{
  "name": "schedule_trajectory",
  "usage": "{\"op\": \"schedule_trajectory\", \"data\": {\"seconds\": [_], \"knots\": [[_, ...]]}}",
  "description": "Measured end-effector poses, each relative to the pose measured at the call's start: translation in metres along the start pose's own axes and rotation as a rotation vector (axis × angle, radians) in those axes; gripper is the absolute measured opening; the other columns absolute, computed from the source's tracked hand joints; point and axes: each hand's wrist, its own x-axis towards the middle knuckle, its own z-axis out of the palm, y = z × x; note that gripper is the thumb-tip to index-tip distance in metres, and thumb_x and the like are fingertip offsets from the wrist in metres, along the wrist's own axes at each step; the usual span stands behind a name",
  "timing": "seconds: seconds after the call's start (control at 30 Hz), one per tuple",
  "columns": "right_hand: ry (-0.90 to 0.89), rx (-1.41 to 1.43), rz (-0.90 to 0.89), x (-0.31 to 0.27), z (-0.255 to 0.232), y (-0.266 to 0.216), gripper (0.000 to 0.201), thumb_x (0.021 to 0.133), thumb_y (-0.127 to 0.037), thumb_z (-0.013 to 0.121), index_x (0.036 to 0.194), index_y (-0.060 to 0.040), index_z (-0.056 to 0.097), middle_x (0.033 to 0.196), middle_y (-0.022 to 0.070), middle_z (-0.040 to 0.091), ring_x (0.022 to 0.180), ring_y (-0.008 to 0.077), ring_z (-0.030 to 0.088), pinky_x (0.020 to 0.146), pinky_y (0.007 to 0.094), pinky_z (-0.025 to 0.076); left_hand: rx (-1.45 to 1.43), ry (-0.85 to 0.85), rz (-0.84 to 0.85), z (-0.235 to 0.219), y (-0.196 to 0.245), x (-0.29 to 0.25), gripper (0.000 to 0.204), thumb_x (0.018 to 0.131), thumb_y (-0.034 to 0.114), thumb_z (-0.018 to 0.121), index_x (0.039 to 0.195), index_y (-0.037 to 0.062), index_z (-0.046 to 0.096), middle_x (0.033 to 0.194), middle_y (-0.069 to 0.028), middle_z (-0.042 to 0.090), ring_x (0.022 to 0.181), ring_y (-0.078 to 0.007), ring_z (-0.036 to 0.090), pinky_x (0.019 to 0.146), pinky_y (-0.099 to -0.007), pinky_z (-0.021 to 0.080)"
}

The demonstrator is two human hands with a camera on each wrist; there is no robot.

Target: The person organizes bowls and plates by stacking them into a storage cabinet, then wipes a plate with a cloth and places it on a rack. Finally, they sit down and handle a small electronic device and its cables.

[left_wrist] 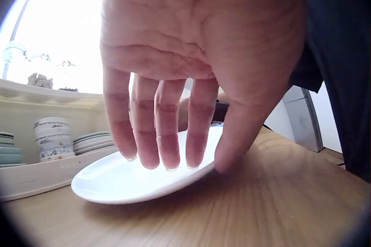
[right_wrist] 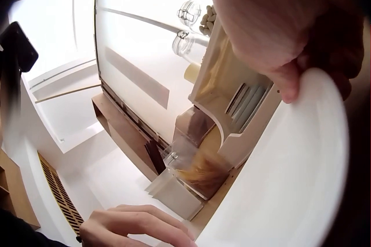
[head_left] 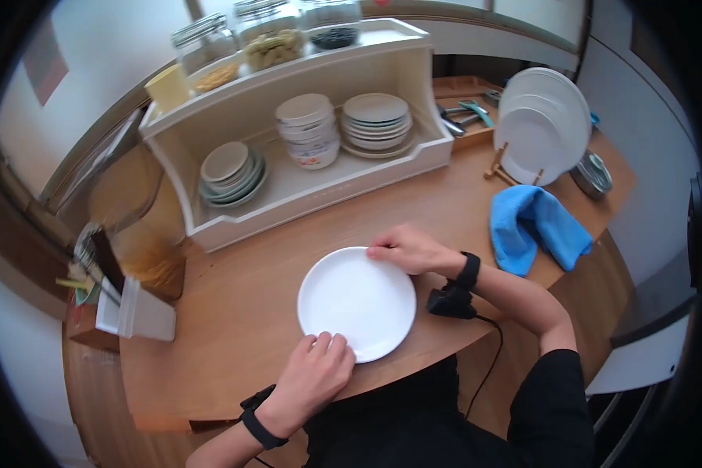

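Note:
A round white plate (head_left: 356, 300) lies close over the wooden table near its front edge, between both hands. At the plate's far right rim, my right hand (head_left: 413, 249) pinches it, thumb on the upper face and the other fingers curled beneath, as the right wrist view shows. My left hand (head_left: 317, 368) is at the near left rim. In the left wrist view its fingers (left_wrist: 168, 125) hang fairly straight over the white dish, tips right at its surface, with the thumb (left_wrist: 235, 137) apart from them beside the rim.
Behind stands a cream shelf (head_left: 320, 199) with stacked bowls (head_left: 308, 129) and small plates (head_left: 376, 125), glass jars on top. To the right are a blue cloth (head_left: 534, 226) and large white plates (head_left: 550, 117) on a wooden rack. A white utensil holder (head_left: 148, 312) stands left.

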Motion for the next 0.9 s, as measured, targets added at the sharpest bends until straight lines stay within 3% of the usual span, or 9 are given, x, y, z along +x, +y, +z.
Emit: {"op": "schedule_trajectory", "data": {"seconds": [0.1,0.2,0.37,0.5,0.6,0.7,0.77,0.83,0.9], "knots": [[-0.004,-0.016,-0.045,0.005,0.004,0.017,0.038,0.097,-0.036,0.061,0.106,-0.0017,0.074,0.091,0.0185,0.074,0.078,0.0292,0.069,0.076,0.0394,0.054,-0.012,-0.003,0.072,0.000,0.002,0.005,0.021,0.077,0.010,0.063,0.096,0.0020,0.063,0.094,-0.0086,0.060,0.090,-0.0226,0.061,0.080,-0.0347,0.050],[0.072,-0.026,-0.096,0.005,0.006,0.019,0.040,0.098,-0.036,0.059,0.102,0.0001,0.074,0.087,0.0205,0.072,0.075,0.0330,0.067,0.073,0.0420,0.052,-0.003,-0.007,0.063,0.001,0.002,0.006,0.021,0.075,0.009,0.063,0.095,0.0014,0.064,0.085,-0.0071,0.059,0.084,-0.0221,0.061,0.077,-0.0345,0.051],[-0.056,-0.085,-0.101,-0.001,-0.006,0.007,0.039,0.095,-0.032,0.063,0.078,0.0030,0.065,0.068,0.0200,0.062,0.063,0.0354,0.058,0.061,0.0457,0.044,-0.017,-0.015,0.077,0.000,0.004,0.005,0.023,0.074,0.006,0.064,0.096,-0.0011,0.067,0.084,-0.0074,0.060,0.080,-0.0213,0.061,0.072,-0.0339,0.052],[-0.113,-0.159,-0.117,-0.005,-0.010,0.010,0.036,0.092,-0.029,0.066,0.073,0.0018,0.062,0.063,0.0174,0.057,0.061,0.0358,0.056,0.060,0.0462,0.042,-0.018,-0.009,0.073,0.000,0.004,0.003,0.027,0.075,0.004,0.065,0.100,-0.0035,0.068,0.084,-0.0077,0.061,0.078,-0.0212,0.061,0.067,-0.0328,0.052],[-0.059,-0.164,-0.252,-0.014,-0.012,0.014,0.033,0.091,-0.028,0.067,0.076,0.0013,0.063,0.061,0.0167,0.055,0.061,0.0359,0.057,0.060,0.0461,0.042,-0.022,-0.010,0.069,0.002,0.003,0.001,0.026,0.076,0.004,0.065,0.101,-0.0034,0.068,0.085,-0.0073,0.061,0.078,-0.0207,0.061,0.066,-0.0324,0.052],[-0.159,-0.251,-0.197,-0.035,-0.028,0.005,0.027,0.091,-0.027,0.067,0.093,-0.0006,0.065,0.079,0.0162,0.063,0.072,0.0350,0.061,0.066,0.0448,0.047,-0.039,0.012,0.049,0.003,0.001,0.000,0.023,0.078,0.004,0.065,0.100,-0.0029,0.068,0.085,-0.0069,0.062,0.077,-0.0204,0.062,0.066,-0.0329,0.052],[0.086,-0.468,-0.326,-0.066,-0.042,0.013,0.031,0.092,-0.027,0.067,0.112,-0.0034,0.063,0.100,0.0149,0.064,0.086,0.0337,0.063,0.074,0.0435,0.051,-0.040,0.027,0.037,0.005,0.000,-0.003,0.021,0.079,0.004,0.065,0.099,-0.0026,0.068,0.085,-0.0069,0.062,0.076,-0.0205,0.062,0.065,-0.0332,0.051],[0.095,-0.573,-0.156,-0.103,-0.068,0.004,0.030,0.092,-0.026,0.066,0.111,-0.0035,0.062,0.113,0.0159,0.062,0.101,0.0346,0.065,0.083,0.0463,0.054,-0.047,0.039,0.020,0.007,0.000,-0.005,0.019,0.080,0.004,0.065,0.098,-0.0023,0.068,0.085,-0.0068,0.062,0.075,-0.0206,0.062,0.064,-0.0336,0.051],[0.109,-0.682,-0.010,-0.137,-0.089,-0.002,0.026,0.090,-0.022,0.067,0.106,-0.0025,0.062,0.105,0.0156,0.062,0.100,0.0334,0.065,0.081,0.0456,0.054,-0.085,0.057,-0.029,0.002,-0.002,-0.006,0.016,0.080,0.004,0.066,0.095,-0.0016,0.068,0.085,-0.0070,0.062,0.075,-0.0215,0.063,0.062,-0.0344,0.051]]}}
